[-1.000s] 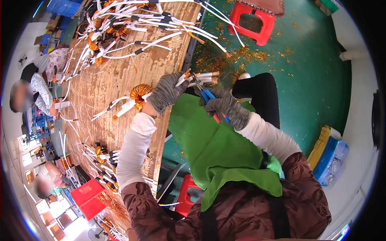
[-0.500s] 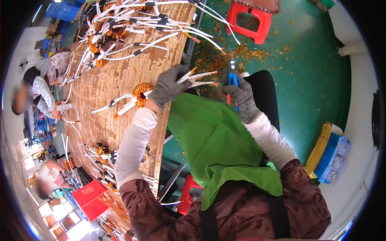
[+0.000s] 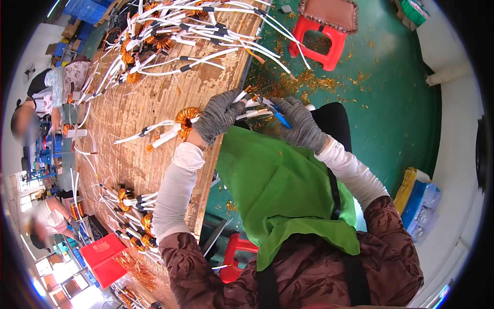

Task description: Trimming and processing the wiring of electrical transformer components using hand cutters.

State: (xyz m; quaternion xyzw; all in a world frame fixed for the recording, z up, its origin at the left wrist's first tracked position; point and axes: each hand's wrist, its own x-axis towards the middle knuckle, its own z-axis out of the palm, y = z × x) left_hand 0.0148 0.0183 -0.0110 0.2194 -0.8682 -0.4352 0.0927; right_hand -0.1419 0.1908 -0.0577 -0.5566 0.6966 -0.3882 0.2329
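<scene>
Lying on the desk (image 3: 162,95) near its right edge, the coil (image 3: 181,121) sits just beside your left hand (image 3: 216,119), which grasps white leads (image 3: 250,103); your glove hides how they join the coil. Past that edge, your right hand (image 3: 297,122) clasps pliers (image 3: 280,117) and covers much of the handles; you cannot tell whether the jaws touch the leads.

You have worn, scratched wood under a ridged ring of copper wire, grey knit on your hands, copper-ended leads, and a green cloth apron (image 3: 283,180).

Two heaps of coils (image 3: 126,54) crowd the desk toward its far ends, too tangled for you to count; one coil lies by your left hand, you hold one pair of pliers, and you have two red stools (image 3: 337,44), the lower one partly hidden by your body.
</scene>
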